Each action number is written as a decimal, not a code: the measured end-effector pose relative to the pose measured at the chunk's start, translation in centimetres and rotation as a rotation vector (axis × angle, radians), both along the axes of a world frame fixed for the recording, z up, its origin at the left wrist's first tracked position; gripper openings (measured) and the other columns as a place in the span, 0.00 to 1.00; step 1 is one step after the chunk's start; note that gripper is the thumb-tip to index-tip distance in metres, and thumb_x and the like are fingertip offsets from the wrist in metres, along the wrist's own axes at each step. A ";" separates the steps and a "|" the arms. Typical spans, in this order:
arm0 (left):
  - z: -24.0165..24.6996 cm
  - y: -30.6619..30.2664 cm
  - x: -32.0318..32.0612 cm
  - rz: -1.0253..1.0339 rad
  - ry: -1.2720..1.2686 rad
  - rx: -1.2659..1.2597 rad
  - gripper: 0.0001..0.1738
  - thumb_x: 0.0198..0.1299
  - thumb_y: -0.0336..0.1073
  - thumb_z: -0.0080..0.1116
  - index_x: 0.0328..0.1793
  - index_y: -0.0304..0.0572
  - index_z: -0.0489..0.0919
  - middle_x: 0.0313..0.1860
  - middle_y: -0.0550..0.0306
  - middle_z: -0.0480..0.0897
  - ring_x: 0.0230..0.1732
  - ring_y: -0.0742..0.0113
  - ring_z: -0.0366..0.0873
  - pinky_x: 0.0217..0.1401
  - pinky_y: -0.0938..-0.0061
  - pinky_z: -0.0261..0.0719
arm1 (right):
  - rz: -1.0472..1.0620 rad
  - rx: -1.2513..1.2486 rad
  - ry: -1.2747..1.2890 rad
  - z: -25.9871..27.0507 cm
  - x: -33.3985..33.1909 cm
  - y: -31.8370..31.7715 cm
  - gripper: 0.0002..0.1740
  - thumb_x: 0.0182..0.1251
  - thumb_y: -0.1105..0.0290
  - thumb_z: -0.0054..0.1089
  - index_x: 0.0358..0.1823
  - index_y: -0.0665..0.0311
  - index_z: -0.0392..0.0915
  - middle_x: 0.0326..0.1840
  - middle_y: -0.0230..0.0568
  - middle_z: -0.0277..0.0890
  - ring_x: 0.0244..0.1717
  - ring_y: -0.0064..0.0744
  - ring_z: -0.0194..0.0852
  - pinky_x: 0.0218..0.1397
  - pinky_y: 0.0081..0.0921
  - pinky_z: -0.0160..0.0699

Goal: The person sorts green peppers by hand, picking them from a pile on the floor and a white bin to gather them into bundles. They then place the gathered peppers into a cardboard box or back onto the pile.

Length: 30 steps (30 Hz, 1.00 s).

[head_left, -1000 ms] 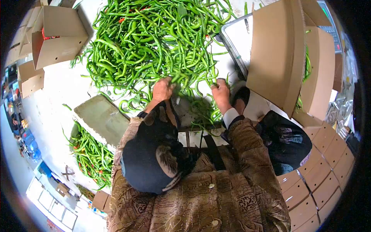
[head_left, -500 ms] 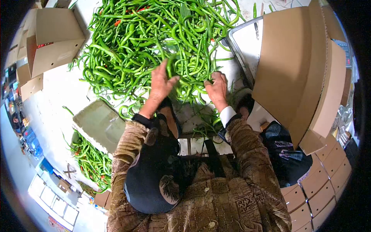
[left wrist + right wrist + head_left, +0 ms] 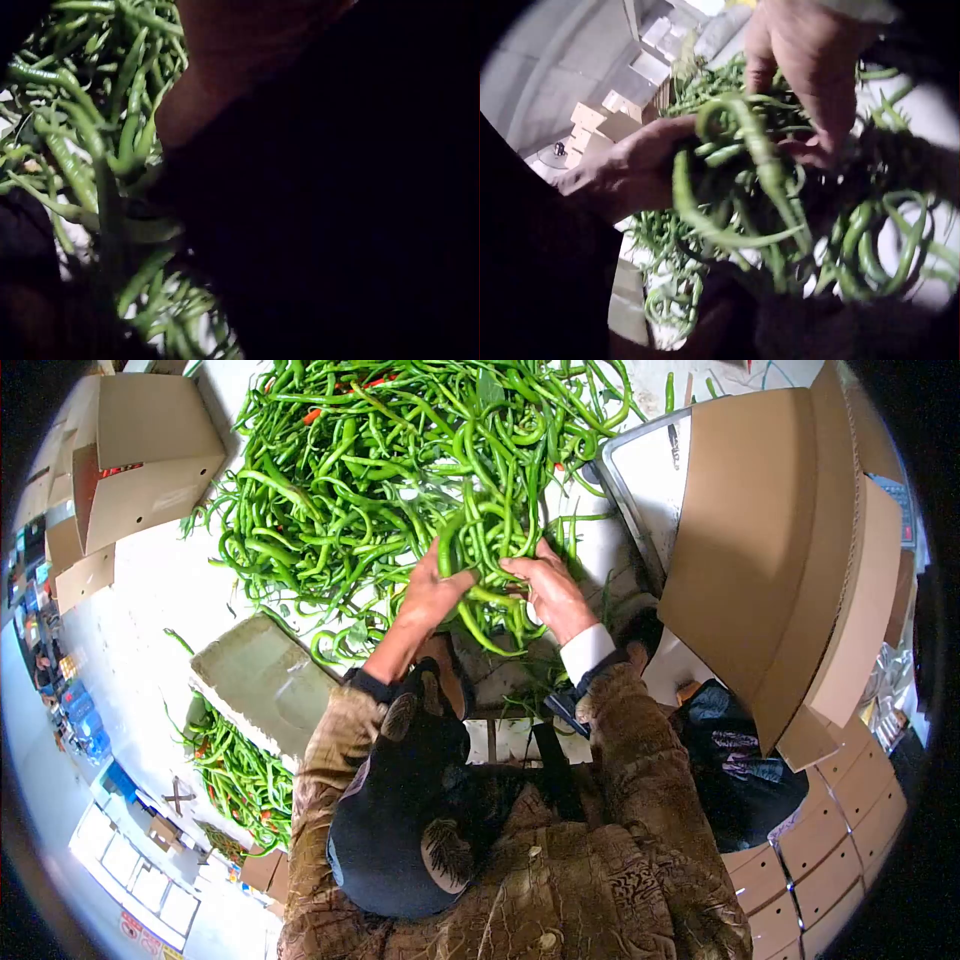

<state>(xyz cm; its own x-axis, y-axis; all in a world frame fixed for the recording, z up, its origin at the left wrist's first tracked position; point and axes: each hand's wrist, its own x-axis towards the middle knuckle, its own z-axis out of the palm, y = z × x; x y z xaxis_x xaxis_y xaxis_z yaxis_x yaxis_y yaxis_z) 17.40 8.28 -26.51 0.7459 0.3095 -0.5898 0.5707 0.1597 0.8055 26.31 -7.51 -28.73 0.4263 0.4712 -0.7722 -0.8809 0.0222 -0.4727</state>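
A bunch of long green peppers [image 3: 490, 545] is gripped between both hands at the near edge of a large pepper heap [image 3: 340, 480]. The left hand [image 3: 432, 592] holds the bunch from its left side, the right hand [image 3: 552, 592] from its right. In the right wrist view the left hand [image 3: 637, 165] and the right hand [image 3: 810, 67] close round the curled peppers [image 3: 757, 150] from two sides. The left wrist view is mostly dark, with part of the left hand [image 3: 217, 75] beside green peppers [image 3: 82, 142].
A tall open cardboard box [image 3: 740, 550] stands right, beside a metal-rimmed tray [image 3: 640, 510]. Another carton [image 3: 155, 470] is at the upper left. A greenish foam slab [image 3: 262, 680] lies left, above a smaller pepper pile [image 3: 245, 780]. Flat cartons [image 3: 840, 810] are stacked lower right.
Both hands have come closer together, and a bunch of peppers is now lifted between them. Half a second ago the left hand was spread over the heap. The box at right appears shifted right since the first frame.
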 end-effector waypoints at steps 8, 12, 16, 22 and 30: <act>5.1 4.6 -3.1 0.051 0.043 0.030 0.29 0.61 0.24 0.54 0.70 0.42 0.69 0.53 0.54 0.82 0.49 0.68 0.79 0.51 0.75 0.76 | 0.236 -0.009 -0.319 4.8 3.5 -1.6 0.23 0.65 0.62 0.61 0.60 0.62 0.74 0.49 0.35 0.79 0.48 0.29 0.76 0.50 0.28 0.72; 3.6 5.2 -5.0 0.288 0.041 -0.199 0.21 0.65 0.26 0.50 0.66 0.36 0.73 0.48 0.53 0.84 0.40 0.70 0.81 0.41 0.76 0.78 | 0.151 -0.033 -0.046 0.8 2.6 -2.1 0.23 0.66 0.63 0.59 0.62 0.59 0.72 0.54 0.35 0.78 0.51 0.31 0.75 0.54 0.35 0.70; 0.2 4.5 -5.2 0.284 0.010 0.011 0.20 0.66 0.35 0.58 0.61 0.33 0.76 0.50 0.55 0.83 0.49 0.67 0.79 0.54 0.73 0.76 | 0.146 -0.101 -0.053 -0.7 2.1 -2.6 0.27 0.66 0.65 0.62 0.65 0.61 0.67 0.57 0.34 0.76 0.55 0.30 0.72 0.58 0.31 0.65; -3.0 2.1 -2.1 0.066 0.009 0.283 0.39 0.62 0.46 0.64 0.72 0.27 0.63 0.62 0.41 0.76 0.62 0.59 0.72 0.67 0.71 0.66 | 0.099 0.039 -0.084 0.8 -0.1 -0.7 0.37 0.60 0.69 0.67 0.70 0.64 0.63 0.62 0.39 0.74 0.64 0.33 0.68 0.69 0.30 0.61; -3.3 0.5 -0.5 0.004 0.102 0.436 0.53 0.47 0.48 0.77 0.72 0.24 0.60 0.66 0.40 0.66 0.66 0.52 0.67 0.70 0.66 0.65 | 0.271 -0.071 -0.111 -2.7 -1.1 -0.1 0.46 0.67 0.60 0.59 0.77 0.74 0.44 0.73 0.54 0.60 0.71 0.43 0.62 0.73 0.31 0.58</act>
